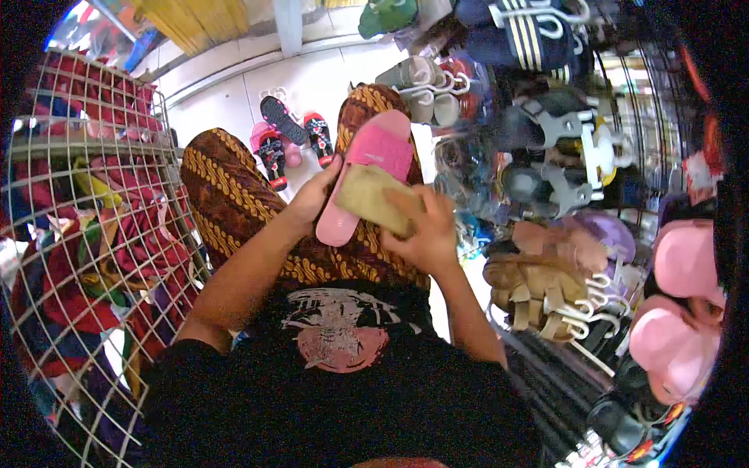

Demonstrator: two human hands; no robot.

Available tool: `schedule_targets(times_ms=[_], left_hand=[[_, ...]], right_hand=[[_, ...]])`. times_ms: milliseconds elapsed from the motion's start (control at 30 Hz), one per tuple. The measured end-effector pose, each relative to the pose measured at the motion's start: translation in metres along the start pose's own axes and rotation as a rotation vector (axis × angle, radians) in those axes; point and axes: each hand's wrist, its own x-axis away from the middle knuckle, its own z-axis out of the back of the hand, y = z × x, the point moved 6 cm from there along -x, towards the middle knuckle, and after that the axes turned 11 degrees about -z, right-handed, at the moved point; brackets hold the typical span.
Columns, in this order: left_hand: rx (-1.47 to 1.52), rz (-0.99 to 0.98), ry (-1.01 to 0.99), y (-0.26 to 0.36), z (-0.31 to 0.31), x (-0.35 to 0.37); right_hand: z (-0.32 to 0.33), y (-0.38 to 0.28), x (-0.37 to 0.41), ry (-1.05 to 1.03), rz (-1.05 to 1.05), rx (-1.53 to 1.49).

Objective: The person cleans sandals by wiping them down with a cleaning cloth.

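A pink slide sandal [388, 134] is held over my lap, its sole facing down and its toe end pointing away from me. My left hand [314, 193] grips its left edge, fingers hidden underneath. In my right hand [431, 226] is a yellowish-tan cloth or pad [365, 196], pressed against the sandal just behind its strap. The fingers of that hand are bent over the pad; its exact kind cannot be made out.
Several sandals [282, 121] lie on the white floor beyond my knees. A wire mesh basket [94, 234] with colourful items stands at my left. On my right hang many sandals on white hooks, including brown sandals [538, 285], dark striped slides [527, 35] and pink ones [675, 343].
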Motion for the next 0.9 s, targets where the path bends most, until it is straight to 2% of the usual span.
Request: schedule_targets(times_ms=[67,100,133,167,200,233,267,333,367,467,533,567,600,633,667,733,800,833,867,900], left_hand=[[0.095,0.124,0.059,0.009,-0.011,0.003],[0.144,0.172,0.020,0.009,-0.007,0.002],[0.189,0.222,-0.023,0.007,-0.007,0.004],[0.257,0.197,0.058,0.003,-0.006,0.002],[0.228,0.141,0.059,0.001,-0.001,-0.001],[0.197,0.085,0.058,-0.005,0.006,-0.006],[0.164,0.028,0.058,-0.010,0.014,-0.012],[0.222,0.104,0.053,-0.008,0.010,-0.009],[0.201,0.112,0.088,0.001,0.000,-0.002],[0.128,0.035,0.077,0.000,0.004,-0.004],[-0.018,-0.066,0.058,0.003,0.006,-0.008],[0.146,0.028,0.159,-0.005,0.008,-0.010],[0.143,0.074,0.136,0.000,0.002,-0.006],[0.138,0.126,0.114,0.010,-0.006,0.003],[0.131,0.179,0.088,0.015,-0.011,0.008],[0.142,0.072,0.067,-0.003,0.009,-0.008],[0.200,0.009,0.114,-0.010,0.012,-0.016],[-0.233,-0.187,0.012,0.005,0.010,-0.012],[-0.108,-0.084,0.028,0.003,0.010,-0.011],[0.019,0.027,0.045,0.001,0.007,-0.007]], right_hand=[[-0.010,-0.011,0.017,-0.124,0.031,0.032],[-0.010,-0.023,0.023,-0.147,0.195,0.051],[-0.010,-0.017,0.022,-0.152,0.110,0.022],[-0.014,-0.007,0.021,-0.152,0.021,-0.005],[-0.018,0.005,0.020,-0.149,-0.071,-0.030],[-0.017,0.013,0.014,-0.051,-0.124,-0.026],[-0.017,0.009,0.015,-0.083,-0.086,0.017],[-0.014,-0.013,0.019,-0.143,-0.001,0.093],[-0.013,-0.026,0.024,-0.126,0.155,0.072],[-0.018,0.000,0.018,-0.180,-0.041,0.063],[-0.018,0.002,0.020,-0.156,-0.024,0.090],[-0.017,0.003,0.018,-0.141,-0.011,0.106],[-0.016,0.002,0.017,-0.127,0.004,0.120],[-0.018,-0.010,0.025,-0.209,0.154,0.112],[-0.018,-0.008,0.023,-0.224,0.109,0.120],[-0.017,0.001,0.016,-0.252,0.012,0.138],[-0.005,0.017,0.000,-0.100,-0.118,0.010],[-0.013,0.018,0.006,-0.152,-0.129,0.006],[-0.022,0.017,0.012,-0.206,-0.135,0.001],[-0.019,-0.008,0.016,-0.267,-0.017,0.098]])
